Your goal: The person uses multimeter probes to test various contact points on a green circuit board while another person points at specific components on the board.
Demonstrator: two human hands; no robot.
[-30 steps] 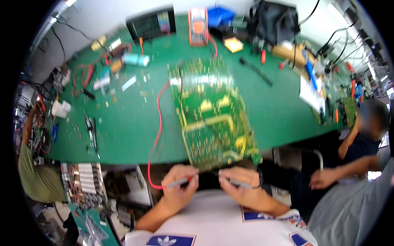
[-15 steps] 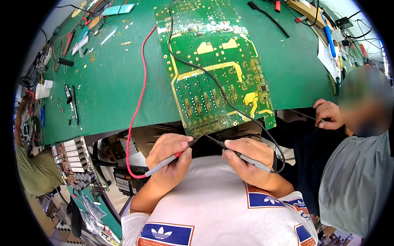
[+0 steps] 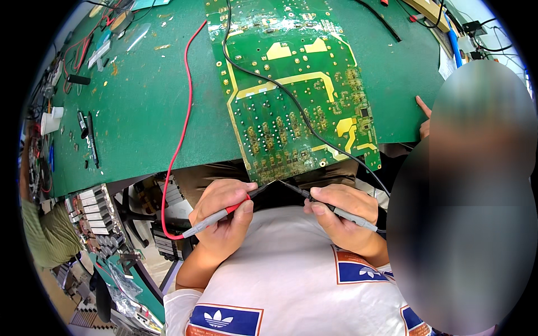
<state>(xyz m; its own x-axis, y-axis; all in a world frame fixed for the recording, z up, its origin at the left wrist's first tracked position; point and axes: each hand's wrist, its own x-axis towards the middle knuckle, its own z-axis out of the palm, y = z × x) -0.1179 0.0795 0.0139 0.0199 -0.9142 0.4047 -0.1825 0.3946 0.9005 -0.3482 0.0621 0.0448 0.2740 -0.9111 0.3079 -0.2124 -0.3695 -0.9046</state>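
Observation:
My left hand [image 3: 223, 215] is closed round a red-and-grey test probe [image 3: 204, 225], and my right hand [image 3: 344, 213] is closed round a black-and-grey probe [image 3: 356, 219]. Both probes angle inward, their thin tips very close together at the near edge of a green circuit board [image 3: 291, 134]; whether they touch it or each other I cannot tell. The board lies on the green table, overhanging its front edge. A red lead [image 3: 188, 101] loops left of the board, while a black lead [image 3: 255, 74] runs across it.
Pens [image 3: 91, 140], a white cup [image 3: 49, 123] and cables clutter the left side. A second board [image 3: 103, 218] sits lower left, near a person in olive [image 3: 45, 229]. At right are a co-worker's hand [image 3: 424, 117], a blurred figure, and blue tools [image 3: 453, 47].
The probe tips have come closer together since a second ago. The view has shifted, the board now appearing higher. The co-worker's hand at right has moved up onto the table.

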